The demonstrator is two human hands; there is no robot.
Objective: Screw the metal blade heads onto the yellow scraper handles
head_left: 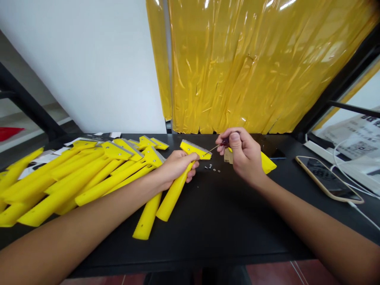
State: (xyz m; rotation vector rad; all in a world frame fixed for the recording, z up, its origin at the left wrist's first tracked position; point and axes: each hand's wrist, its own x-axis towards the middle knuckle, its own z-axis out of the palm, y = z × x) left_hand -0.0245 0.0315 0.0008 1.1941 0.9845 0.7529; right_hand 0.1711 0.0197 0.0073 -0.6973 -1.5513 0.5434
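Observation:
Closed around the neck of a yellow scraper (175,192) is my left hand (181,166); the scraper's wide head with a metal strip points away from me. My right hand (242,154) grips a screwdriver (226,141) by its dark red handle. The thin shaft reaches left to the scraper head, and its tip appears to meet the head near a screw. Several small screws and washers (210,166) lie on the black table just below the head. Behind my right hand sit a small cardboard piece (228,156) and another yellow part (268,163), both partly hidden.
A pile of yellow scrapers (89,170) covers the table's left side, over some papers. At the right lies a phone (329,179) with a white cable. Yellow plastic strips (237,71) and a white panel (97,63) stand behind the black table (225,225).

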